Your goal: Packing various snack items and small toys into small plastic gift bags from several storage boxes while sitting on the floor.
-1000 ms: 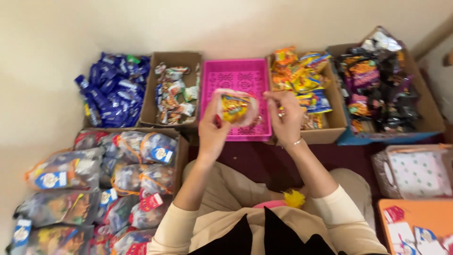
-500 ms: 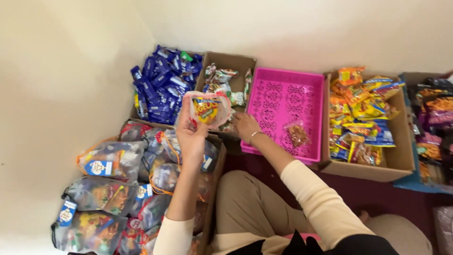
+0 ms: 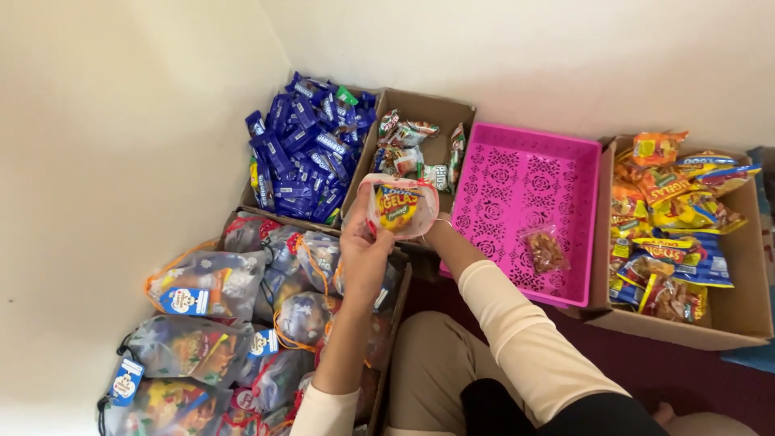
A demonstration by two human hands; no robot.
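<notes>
Both hands gripped 1 translucent drawstring pouch (image 3: 401, 205) holding a yellow snack packet, left hand (image 3: 363, 254) pinching its near-left edge, right hand (image 3: 436, 226) mostly hidden behind its right side, directly above the near-left box of filled pouches (image 3: 242, 323), its mouth uppermost.

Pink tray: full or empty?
Nearly empty. The pink perforated tray holds just one small clear snack packet near its front right; the rest of its patterned floor is bare.
</notes>
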